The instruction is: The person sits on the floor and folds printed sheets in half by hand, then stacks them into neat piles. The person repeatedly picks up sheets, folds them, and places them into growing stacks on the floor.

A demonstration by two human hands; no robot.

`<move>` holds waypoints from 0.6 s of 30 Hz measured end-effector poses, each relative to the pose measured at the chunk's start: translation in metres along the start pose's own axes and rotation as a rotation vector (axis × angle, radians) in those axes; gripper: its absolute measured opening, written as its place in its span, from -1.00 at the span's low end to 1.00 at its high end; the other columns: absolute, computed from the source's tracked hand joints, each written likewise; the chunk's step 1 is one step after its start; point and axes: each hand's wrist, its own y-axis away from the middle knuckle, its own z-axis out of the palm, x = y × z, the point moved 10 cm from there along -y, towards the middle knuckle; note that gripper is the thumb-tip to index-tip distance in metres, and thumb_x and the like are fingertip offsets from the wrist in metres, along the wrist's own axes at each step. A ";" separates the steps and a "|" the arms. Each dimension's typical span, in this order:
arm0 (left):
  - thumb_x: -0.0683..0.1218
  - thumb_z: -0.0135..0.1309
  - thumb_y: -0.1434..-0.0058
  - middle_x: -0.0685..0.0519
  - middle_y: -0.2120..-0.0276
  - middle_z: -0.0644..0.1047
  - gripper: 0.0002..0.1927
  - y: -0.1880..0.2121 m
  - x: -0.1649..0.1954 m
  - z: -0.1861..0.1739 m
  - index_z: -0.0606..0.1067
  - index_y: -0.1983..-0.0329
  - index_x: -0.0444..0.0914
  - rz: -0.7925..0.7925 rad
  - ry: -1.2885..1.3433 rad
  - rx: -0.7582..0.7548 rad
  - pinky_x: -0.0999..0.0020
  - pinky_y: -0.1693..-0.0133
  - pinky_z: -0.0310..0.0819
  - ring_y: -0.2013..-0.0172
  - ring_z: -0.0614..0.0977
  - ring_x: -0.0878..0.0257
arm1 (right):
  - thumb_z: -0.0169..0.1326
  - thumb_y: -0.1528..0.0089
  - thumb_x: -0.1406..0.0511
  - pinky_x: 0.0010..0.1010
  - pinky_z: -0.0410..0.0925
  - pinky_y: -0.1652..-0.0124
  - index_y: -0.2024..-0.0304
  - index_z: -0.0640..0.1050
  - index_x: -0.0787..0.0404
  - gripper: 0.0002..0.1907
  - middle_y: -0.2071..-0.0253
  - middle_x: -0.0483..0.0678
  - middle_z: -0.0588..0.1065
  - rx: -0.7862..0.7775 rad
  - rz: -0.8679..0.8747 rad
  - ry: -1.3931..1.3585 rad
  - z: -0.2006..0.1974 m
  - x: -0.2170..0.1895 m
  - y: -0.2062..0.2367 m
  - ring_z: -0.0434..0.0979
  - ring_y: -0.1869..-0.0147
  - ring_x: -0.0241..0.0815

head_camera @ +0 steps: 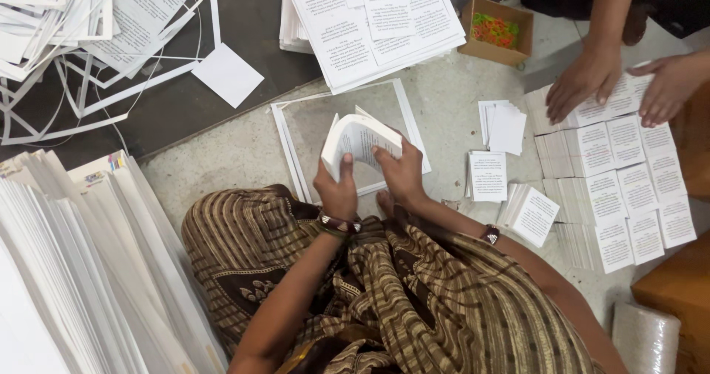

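Here, the left hand and right hand both close around a stack of small printed cards, held upright above the floor to square its edges, with sorted card piles at three o'clock.

A pale speckled floor carries it all: rows of small printed slips at the right, a cardboard box of coloured bands, loose little stacks and an empty paper frame. A dark mat holds white offcut strips
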 end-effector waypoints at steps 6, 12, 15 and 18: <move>0.00 0.13 -0.38 -0.25 -0.11 0.50 -0.31 0.020 0.028 0.015 0.19 -0.44 -0.39 0.212 0.034 -0.020 0.12 -0.01 0.59 -0.07 0.60 -0.02 | 0.05 -0.25 0.40 -0.39 0.54 0.16 -0.22 0.44 0.44 -0.53 0.14 0.13 0.63 -0.064 0.022 0.092 0.014 -0.005 0.004 0.66 0.13 -0.20; -0.07 0.25 -0.25 -0.17 0.17 0.68 -0.66 -0.056 -0.030 -0.010 0.57 0.01 -0.39 -0.306 0.232 -0.547 0.22 0.18 0.71 0.20 0.74 0.12 | 0.29 -0.12 0.36 -0.25 0.61 0.07 0.05 0.58 0.48 -0.60 0.17 0.21 0.63 -0.193 0.248 -0.034 -0.047 0.020 -0.022 0.72 0.14 -0.06; -0.15 0.28 -0.26 -0.19 0.11 0.66 -0.68 -0.043 -0.026 -0.004 0.56 -0.03 -0.39 -0.281 0.540 -0.901 0.16 0.10 0.71 0.13 0.73 0.09 | 0.33 -0.08 0.38 -0.17 0.57 0.02 0.01 0.58 0.48 -0.55 0.11 0.20 0.64 -0.505 0.134 -0.484 -0.060 0.014 -0.010 0.70 0.07 0.00; -0.24 0.32 -0.18 -0.17 0.01 0.64 -0.56 -0.014 -0.031 0.007 0.53 -0.13 -0.37 -0.336 0.784 -1.007 0.11 0.01 0.68 0.02 0.71 0.07 | 0.35 -0.02 0.44 -0.14 0.55 -0.01 -0.04 0.56 0.42 -0.49 0.10 0.16 0.63 -0.692 0.123 -0.604 -0.062 0.025 0.005 0.68 0.04 -0.01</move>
